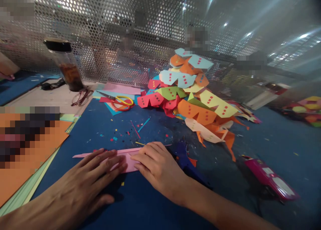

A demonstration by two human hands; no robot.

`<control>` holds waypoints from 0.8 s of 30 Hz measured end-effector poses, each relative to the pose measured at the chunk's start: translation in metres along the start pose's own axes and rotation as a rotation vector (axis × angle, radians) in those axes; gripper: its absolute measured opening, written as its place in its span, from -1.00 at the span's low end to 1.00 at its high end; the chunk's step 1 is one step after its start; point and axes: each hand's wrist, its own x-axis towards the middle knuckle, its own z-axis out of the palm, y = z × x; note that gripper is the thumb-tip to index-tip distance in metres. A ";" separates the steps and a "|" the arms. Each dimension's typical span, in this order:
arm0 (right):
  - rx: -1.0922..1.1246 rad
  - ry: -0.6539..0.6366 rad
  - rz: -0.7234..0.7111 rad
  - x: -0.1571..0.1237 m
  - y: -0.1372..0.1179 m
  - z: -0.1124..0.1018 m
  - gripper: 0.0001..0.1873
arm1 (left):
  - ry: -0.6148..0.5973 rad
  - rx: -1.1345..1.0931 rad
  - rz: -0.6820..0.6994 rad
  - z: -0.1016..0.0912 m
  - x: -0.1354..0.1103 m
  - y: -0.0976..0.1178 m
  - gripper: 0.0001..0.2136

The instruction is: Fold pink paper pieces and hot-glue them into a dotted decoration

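Note:
A folded pink paper strip [125,153] lies on the blue table top [140,203] in front of me. My left hand [87,179] lies flat on its left part with the fingers stretched out toward the right. My right hand [156,164] presses down on the strip's right part, fingers together and pointing left, so the fingertips of both hands nearly meet. Much of the strip is hidden under the hands. Neither hand grips anything.
A heap of folded coloured paper pieces [195,96] rises behind the hands. Yellow-and-red scissors [120,101] lie at the back left, near glasses [80,96] and a dark jar [66,67]. Orange sheets [22,163] are stacked left. A magenta tool [271,179] lies right. A perforated metal screen [100,29] closes the back.

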 end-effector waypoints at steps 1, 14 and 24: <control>-0.002 -0.002 0.000 0.000 0.000 0.000 -0.83 | -0.003 0.012 0.002 0.000 0.000 0.000 -0.42; -0.031 -0.013 0.006 0.000 0.001 0.002 -0.81 | 0.036 0.102 0.006 0.002 -0.002 0.001 -0.36; -0.037 -0.005 0.011 0.000 0.000 0.003 -0.79 | 0.025 0.096 -0.006 0.004 -0.003 0.001 -0.38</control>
